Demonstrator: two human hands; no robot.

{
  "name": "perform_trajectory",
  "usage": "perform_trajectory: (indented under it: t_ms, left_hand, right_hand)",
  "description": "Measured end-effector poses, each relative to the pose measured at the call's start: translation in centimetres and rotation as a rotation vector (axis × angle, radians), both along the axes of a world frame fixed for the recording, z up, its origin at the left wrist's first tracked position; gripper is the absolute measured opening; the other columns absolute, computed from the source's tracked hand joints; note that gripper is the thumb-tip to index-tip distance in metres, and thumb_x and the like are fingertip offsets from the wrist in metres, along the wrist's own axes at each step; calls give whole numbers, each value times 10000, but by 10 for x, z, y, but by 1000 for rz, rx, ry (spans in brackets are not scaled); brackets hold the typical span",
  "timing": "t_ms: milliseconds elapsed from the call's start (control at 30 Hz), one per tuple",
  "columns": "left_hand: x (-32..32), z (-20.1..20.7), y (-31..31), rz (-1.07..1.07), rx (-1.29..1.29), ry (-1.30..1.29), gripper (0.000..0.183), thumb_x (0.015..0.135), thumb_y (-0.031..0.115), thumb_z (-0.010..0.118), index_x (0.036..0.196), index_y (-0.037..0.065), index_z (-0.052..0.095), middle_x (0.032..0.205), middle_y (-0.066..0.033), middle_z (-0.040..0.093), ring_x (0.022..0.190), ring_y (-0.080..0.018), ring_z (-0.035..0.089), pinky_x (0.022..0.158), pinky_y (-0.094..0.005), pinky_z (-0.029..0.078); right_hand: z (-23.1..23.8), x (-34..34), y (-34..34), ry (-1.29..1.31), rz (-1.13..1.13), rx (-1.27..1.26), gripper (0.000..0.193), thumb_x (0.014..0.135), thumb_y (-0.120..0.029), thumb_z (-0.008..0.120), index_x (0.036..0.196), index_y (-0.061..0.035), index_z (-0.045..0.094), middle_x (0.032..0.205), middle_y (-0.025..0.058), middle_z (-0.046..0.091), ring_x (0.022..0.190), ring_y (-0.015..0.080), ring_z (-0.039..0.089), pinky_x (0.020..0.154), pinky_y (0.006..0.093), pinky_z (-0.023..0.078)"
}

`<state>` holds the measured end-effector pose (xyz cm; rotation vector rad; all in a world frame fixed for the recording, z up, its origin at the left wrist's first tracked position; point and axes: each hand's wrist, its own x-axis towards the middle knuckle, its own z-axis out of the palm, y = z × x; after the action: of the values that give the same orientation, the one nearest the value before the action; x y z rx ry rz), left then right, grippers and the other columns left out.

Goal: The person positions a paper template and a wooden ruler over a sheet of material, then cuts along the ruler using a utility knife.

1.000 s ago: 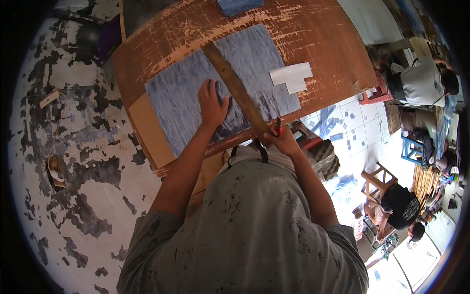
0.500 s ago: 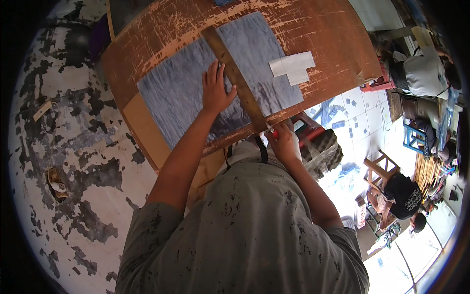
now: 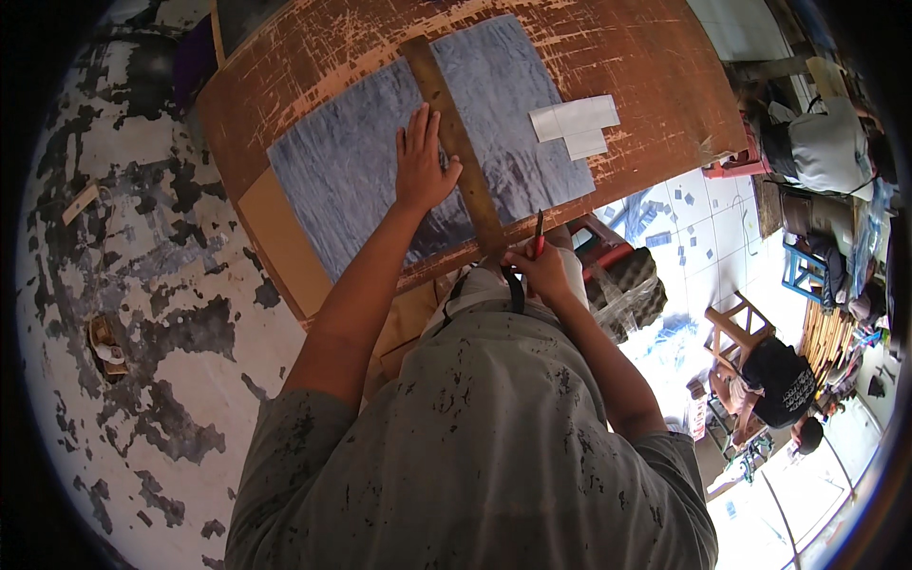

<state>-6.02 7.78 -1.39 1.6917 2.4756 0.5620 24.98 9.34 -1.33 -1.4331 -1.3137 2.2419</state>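
A grey marbled sheet (image 3: 342, 142) lies on the scratched brown table (image 3: 655, 85). Across it runs a long brown straightedge (image 3: 465, 157), its near end sticking out past the table's front edge. My left hand (image 3: 424, 166) rests flat with fingers spread, its fingertips and thumb at the straightedge's left side and its palm on the sheet. At the near edge, beside the straightedge's end, my right hand (image 3: 543, 273) is closed round a red-handled knife (image 3: 540, 237). The dark, pointed blade stands upward, apart from the straightedge.
White paper pieces (image 3: 575, 123) lie at the sheet's right edge. Plain brown board (image 3: 283, 233) shows under its left side. Right of the table are a wrapped dark bundle (image 3: 627, 299), scraps on the tiled floor, a wooden stool (image 3: 738, 328) and a seated person (image 3: 779, 380). Another person (image 3: 826, 142) sits farther back.
The straightedge's near end has swung left over the sheet. My right hand has drawn slightly left of where it was, and the knife's blade now points up in plain sight.
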Motion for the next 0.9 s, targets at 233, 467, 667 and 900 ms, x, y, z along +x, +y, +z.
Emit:
perform_trajectory:
  t_ms: [233, 467, 667, 900]
  left_hand:
    - [-1, 2, 1, -12, -20, 23, 906, 976, 454, 661, 1695, 100, 240, 1783, -118, 156, 1650, -329, 149, 1315, -631, 126]
    - [-2, -1, 0, -16, -3, 16, 921, 966, 496, 694, 1694, 122, 273, 1789, -113, 146, 1651, -334, 144, 1305, -649, 134]
    - [-8, 7, -6, -104, -43, -48, 1080, 861, 635, 774, 1693, 147, 287, 1789, -114, 142, 1650, -345, 135, 1292, -707, 94]
    - [-10, 3, -5, -139, -60, -42, 1258, 764, 782, 783, 1708, 147, 246, 1793, -117, 120, 1658, -340, 93, 1292, -721, 48]
  right_hand:
    - [6, 1, 2, 19, -116, 33, 383, 889, 65, 773, 857, -74, 417, 964, 196, 768, 871, 265, 788, 681, 342, 615]
    - [79, -12, 37, -502, 301, 205, 323, 906, -181, 817, 1002, 17, 581, 903, 211, 748, 778, 315, 767, 653, 418, 573]
    - [45, -6, 127, -515, -92, 1189, 481, 943, -305, 788, 1315, -47, 626, 1300, 216, 629, 1037, 440, 685, 827, 525, 563]
    - [24, -41, 197, -674, 98, 1273, 498, 985, -366, 720, 1437, -183, 617, 1616, 92, 484, 1182, 395, 707, 928, 523, 605]
